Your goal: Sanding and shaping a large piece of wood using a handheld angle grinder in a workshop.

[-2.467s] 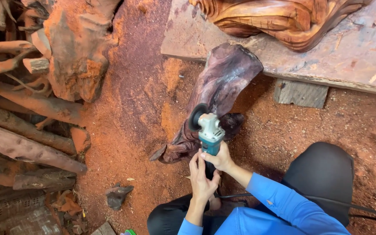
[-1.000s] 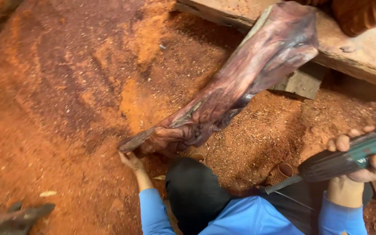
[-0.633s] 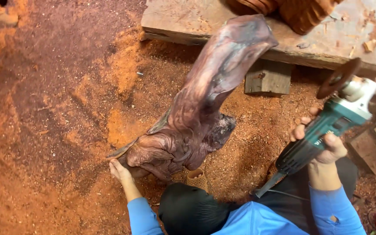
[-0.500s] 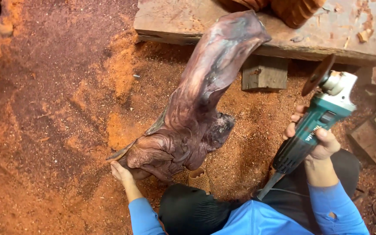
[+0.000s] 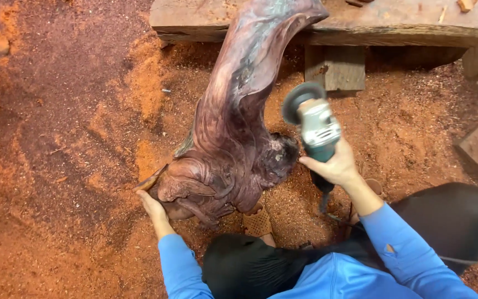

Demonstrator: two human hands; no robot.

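Left hand (image 5: 151, 206) is spread flat against the base of the big purplish carved wood piece (image 5: 233, 122), which stands on the sawdust floor (image 5: 73, 166). Right hand (image 5: 334, 166) is wrapped tight around the teal angle grinder (image 5: 315, 124), disc just beside the wood. Plank tabletop (image 5: 394, 25) sits beyond.

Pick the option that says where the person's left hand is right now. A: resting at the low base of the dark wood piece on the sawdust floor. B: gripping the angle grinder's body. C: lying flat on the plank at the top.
A: the left hand sits against the bottom edge of the dark wood piece, while the right hand alone holds the angle grinder.
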